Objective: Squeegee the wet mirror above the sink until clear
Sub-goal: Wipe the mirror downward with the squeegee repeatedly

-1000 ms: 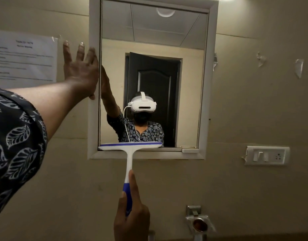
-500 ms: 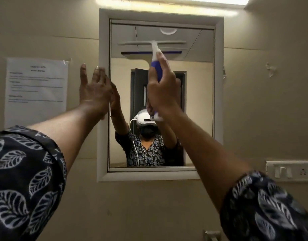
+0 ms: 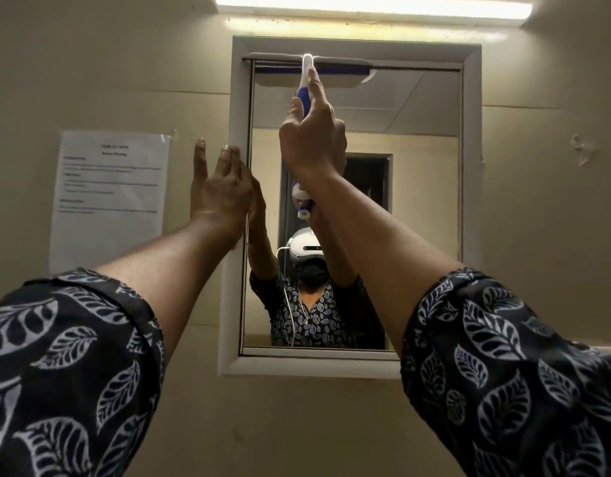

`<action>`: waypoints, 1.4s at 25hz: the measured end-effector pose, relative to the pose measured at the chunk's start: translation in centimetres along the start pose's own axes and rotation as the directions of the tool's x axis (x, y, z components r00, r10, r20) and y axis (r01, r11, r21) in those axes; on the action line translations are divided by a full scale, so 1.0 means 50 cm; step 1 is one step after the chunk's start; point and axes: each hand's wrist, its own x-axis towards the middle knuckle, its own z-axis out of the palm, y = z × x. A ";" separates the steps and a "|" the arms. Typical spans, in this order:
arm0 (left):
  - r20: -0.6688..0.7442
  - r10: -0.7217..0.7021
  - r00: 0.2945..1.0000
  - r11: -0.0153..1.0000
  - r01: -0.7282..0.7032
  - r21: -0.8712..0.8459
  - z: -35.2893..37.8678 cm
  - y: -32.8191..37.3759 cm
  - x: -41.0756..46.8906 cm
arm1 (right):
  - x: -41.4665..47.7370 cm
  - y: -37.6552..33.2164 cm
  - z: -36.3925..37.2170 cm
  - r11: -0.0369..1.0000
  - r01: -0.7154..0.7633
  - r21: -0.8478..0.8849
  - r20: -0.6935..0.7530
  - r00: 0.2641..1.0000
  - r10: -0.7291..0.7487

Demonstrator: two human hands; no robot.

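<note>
The white-and-blue plastic squeegee (image 3: 342,67) sits at the very top of the rectangular wall mirror (image 3: 424,201). Its long blade lies level against the glass, right under the inner edge of the white mirror frame (image 3: 471,201). The blade's left end is close to the left inner edge of the frame, and its right end stops past the middle. That leaves a band of glass between the blade tip and the right side of the frame. Below the blade the glass runs open down to the bottom rail, crossed only by the raised forearm.

The right hand (image 3: 312,139) grips the squeegee's blue handle, fingers curled round it with the index finger laid up along the white neck toward the blade. The left hand (image 3: 221,191) holds nothing. Its fingers are straight and close together, pointing up, and the palm is flat against the left side of the frame at about mid-height, partly over the beige wall (image 3: 538,235) beside it.

A white printed paper sheet (image 3: 108,201) is taped to the wall just left of that hand. A lit tube lamp (image 3: 366,5) runs along above the frame. Dark leaf-patterned sleeves (image 3: 66,373) fill both lower corners
</note>
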 end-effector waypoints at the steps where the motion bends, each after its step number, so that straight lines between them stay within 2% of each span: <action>1: 0.001 0.001 1.000 1.000 -0.001 -0.004 0.002 -0.001 0.002 | -0.002 0.000 0.003 1.000 -0.005 -0.007 -0.004 1.000 0.005; 11: -0.030 0.053 0.998 0.974 -0.058 -0.217 0.046 -0.050 0.009 | -0.137 0.074 -0.040 1.000 0.030 -0.004 0.058 0.998 -0.029; 16: -0.036 0.044 0.998 0.969 -0.051 -0.241 0.034 -0.042 0.004 | -0.349 0.146 -0.079 0.996 -0.044 -0.083 0.158 0.986 0.057; 20: -0.004 0.046 0.999 0.973 -0.045 -0.228 0.024 -0.039 0.000 | -0.558 0.183 -0.115 0.996 -0.071 -0.051 0.123 0.989 0.077; 24: -0.002 0.038 0.999 0.977 -0.038 -0.211 0.019 -0.036 -0.003 | -0.673 0.195 -0.153 0.993 -0.094 -0.067 0.156 0.982 0.103; 31: 0.000 0.035 0.999 0.981 -0.034 -0.189 0.015 -0.029 -0.006 | -0.702 0.182 -0.176 0.977 -0.078 -0.201 0.241 0.962 0.127; 33: 0.007 0.026 1.000 0.984 -0.024 -0.174 0.015 -0.027 -0.007 | -0.677 0.168 -0.181 0.986 -0.070 -0.155 0.195 0.976 0.100; 35: 0.011 0.008 1.000 0.985 -0.006 -0.170 0.017 -0.023 -0.004 | -0.613 0.153 -0.195 0.997 -0.069 -0.036 0.151 0.986 0.074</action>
